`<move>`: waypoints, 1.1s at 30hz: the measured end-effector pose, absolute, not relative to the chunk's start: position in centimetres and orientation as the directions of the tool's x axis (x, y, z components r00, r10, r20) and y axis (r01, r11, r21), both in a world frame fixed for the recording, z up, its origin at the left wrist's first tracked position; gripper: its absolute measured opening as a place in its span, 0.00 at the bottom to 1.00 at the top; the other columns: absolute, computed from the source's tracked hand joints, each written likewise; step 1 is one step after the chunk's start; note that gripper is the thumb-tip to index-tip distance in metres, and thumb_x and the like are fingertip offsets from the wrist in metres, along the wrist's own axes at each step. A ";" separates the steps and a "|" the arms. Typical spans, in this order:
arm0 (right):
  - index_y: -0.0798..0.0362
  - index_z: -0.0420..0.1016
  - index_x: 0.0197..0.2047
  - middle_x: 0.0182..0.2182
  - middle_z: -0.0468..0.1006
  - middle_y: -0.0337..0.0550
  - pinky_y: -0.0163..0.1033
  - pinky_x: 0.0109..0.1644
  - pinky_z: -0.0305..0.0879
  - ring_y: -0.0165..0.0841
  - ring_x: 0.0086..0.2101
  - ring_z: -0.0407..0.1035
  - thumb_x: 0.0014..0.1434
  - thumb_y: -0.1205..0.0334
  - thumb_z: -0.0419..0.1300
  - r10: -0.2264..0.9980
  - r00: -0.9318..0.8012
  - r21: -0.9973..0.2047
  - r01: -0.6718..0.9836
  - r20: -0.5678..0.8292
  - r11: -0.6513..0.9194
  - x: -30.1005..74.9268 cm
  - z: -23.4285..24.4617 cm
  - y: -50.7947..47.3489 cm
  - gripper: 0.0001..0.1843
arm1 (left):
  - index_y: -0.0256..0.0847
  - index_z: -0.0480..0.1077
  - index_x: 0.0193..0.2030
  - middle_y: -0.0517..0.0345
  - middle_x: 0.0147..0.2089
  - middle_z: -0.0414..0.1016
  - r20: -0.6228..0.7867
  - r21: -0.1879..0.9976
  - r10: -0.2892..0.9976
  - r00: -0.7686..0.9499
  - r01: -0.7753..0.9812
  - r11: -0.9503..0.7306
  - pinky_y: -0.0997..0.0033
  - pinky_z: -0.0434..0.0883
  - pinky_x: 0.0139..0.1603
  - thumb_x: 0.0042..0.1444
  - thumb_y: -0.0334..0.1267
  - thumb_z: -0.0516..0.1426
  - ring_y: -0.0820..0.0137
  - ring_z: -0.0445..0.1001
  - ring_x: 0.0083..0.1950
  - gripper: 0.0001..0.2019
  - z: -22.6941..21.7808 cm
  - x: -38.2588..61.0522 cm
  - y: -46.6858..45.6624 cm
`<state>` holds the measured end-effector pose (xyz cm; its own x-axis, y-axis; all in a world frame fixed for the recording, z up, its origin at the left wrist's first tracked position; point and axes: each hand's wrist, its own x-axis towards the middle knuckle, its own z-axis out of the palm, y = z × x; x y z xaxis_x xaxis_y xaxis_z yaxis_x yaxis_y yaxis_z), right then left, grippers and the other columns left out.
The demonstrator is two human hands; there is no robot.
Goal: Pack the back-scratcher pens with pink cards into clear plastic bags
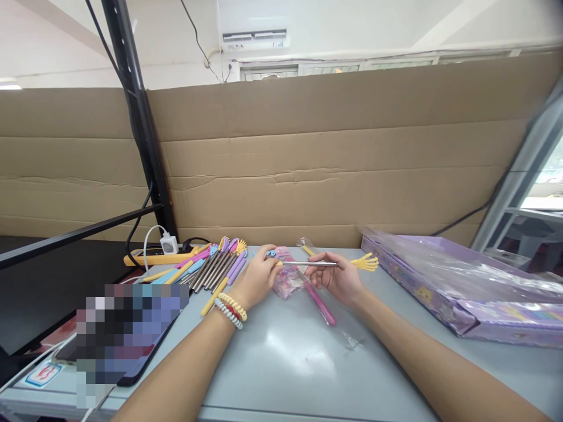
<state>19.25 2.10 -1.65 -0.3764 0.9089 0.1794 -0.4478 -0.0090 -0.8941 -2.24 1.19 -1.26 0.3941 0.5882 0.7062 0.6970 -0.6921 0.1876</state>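
A back scratcher (311, 263) with a metal rod and a yellow hand-shaped head lies level between my two hands. My left hand (259, 276) is closed around its yellow handle end, most of which is hidden by the fingers. Near the yellow head, my right hand (336, 276) pinches the rod. Below the rod, a pink-handled back scratcher (320, 303) rests on the table in a clear wrapper, beside a pink printed packet (287, 284). Another wrapped piece with a yellow handle (307, 250) shows just behind the right hand.
Several back scratchers (220, 264) in mixed colours are piled to the left, by a yellow power strip (153, 257). A phone (145, 351) lies at front left. To the right stands a purple box (413, 293) with clear plastic in it. Cardboard (299, 158) walls the back.
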 end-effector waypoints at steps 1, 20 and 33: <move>0.56 0.74 0.31 0.23 0.78 0.49 0.37 0.23 0.60 0.34 0.19 0.68 0.53 0.54 0.51 0.908 -0.378 -0.895 -0.445 0.181 -0.007 19.2 -1.7 2.1 0.16 | 0.36 0.69 0.35 0.46 0.53 0.63 0.692 0.196 0.602 0.400 0.697 -0.689 0.63 0.71 0.48 0.60 0.34 0.47 0.68 0.72 0.44 0.10 -1.3 -2.3 1.2; 0.57 0.72 0.33 0.22 0.76 0.46 0.33 0.18 0.54 0.30 0.16 0.66 0.53 0.46 0.51 0.883 -0.425 -0.970 -0.213 0.198 0.115 18.7 -2.1 2.0 0.21 | 0.42 0.68 0.42 0.56 0.39 0.75 0.472 0.157 0.727 0.499 0.764 -0.626 0.70 0.65 0.38 0.62 0.41 0.43 0.68 0.72 0.38 0.14 -0.4 -3.3 0.4; 0.57 0.72 0.27 0.17 0.74 0.45 0.32 0.16 0.53 0.27 0.14 0.62 0.52 0.39 0.51 0.919 -0.327 -0.972 -0.150 0.220 0.180 18.6 -1.9 2.1 0.27 | 0.45 0.71 0.44 0.56 0.39 0.75 0.464 0.130 0.708 0.532 0.750 -0.649 0.72 0.65 0.38 0.61 0.39 0.45 0.69 0.72 0.39 0.14 0.0 -3.2 -0.1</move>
